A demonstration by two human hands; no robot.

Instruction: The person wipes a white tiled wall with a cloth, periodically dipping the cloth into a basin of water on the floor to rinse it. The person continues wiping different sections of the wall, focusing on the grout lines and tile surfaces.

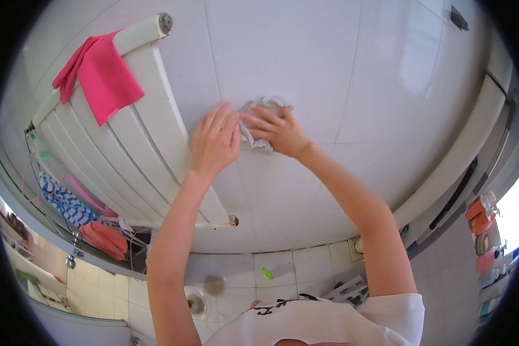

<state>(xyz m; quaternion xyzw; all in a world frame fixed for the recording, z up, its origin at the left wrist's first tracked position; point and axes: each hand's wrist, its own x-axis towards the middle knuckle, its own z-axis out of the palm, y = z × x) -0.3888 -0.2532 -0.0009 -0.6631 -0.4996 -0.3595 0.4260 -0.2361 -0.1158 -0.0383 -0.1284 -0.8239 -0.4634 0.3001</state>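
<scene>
Against the white wall tiles (pixel 285 56), my right hand (pixel 277 129) presses a crumpled, whitish cloth (pixel 259 140), fingers spread over it. My left hand (pixel 216 138) is just to its left, between the cloth and the white radiator (pixel 164 104). Its fingertips lie near the tile and the cloth's left edge; whether they grip any of the cloth cannot be made out. Over the radiator's upper end hangs a pair of pink rubber gloves or a similar pink sheet-like item (pixel 108 78).
A thick white pipe (pixel 462 164) curves down the right side, with bottles (pixel 480 212) beyond it. At lower left hang a blue-and-white striped cloth (pixel 65 199) and a coral cloth (pixel 104 240). Below are floor tiles (pixel 238 268), a floor drain (pixel 196 304) and a small green object (pixel 267 273).
</scene>
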